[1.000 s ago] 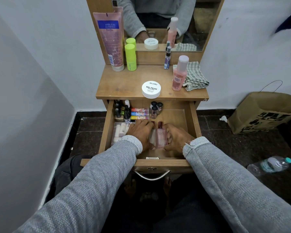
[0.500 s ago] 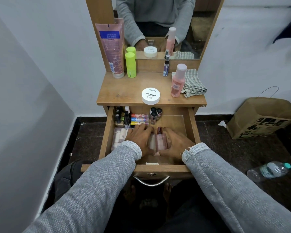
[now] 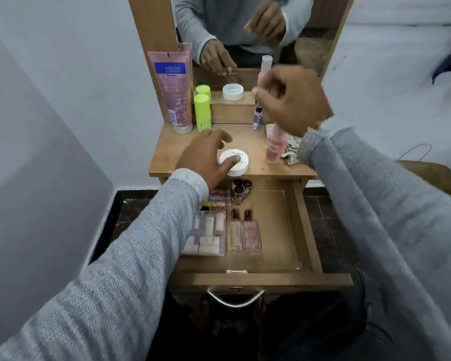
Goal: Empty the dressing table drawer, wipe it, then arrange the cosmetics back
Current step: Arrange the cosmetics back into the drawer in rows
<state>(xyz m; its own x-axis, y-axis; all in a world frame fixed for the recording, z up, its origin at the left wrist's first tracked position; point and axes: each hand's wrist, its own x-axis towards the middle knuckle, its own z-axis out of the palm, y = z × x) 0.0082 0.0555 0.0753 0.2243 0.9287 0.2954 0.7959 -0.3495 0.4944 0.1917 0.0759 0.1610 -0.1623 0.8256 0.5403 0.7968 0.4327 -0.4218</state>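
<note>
Both hands have left the drawer (image 3: 301, 230), perfume bottles (image 3: 246, 231) laid in: our left hand (image 3: 206, 157), fingers spread, reaches the white jar (image 3: 236, 162); right hand (image 3: 294, 100), loosely curled, holds nothing we can make out.

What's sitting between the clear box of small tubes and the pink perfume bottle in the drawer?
In the head view, a clear glass perfume bottle lies between the clear box and the pink perfume bottle.

left hand (image 3: 206, 157): low, arm extended, fingers spread and loosely curved
right hand (image 3: 294, 100): raised, fingers loosely curled, blurred
</note>
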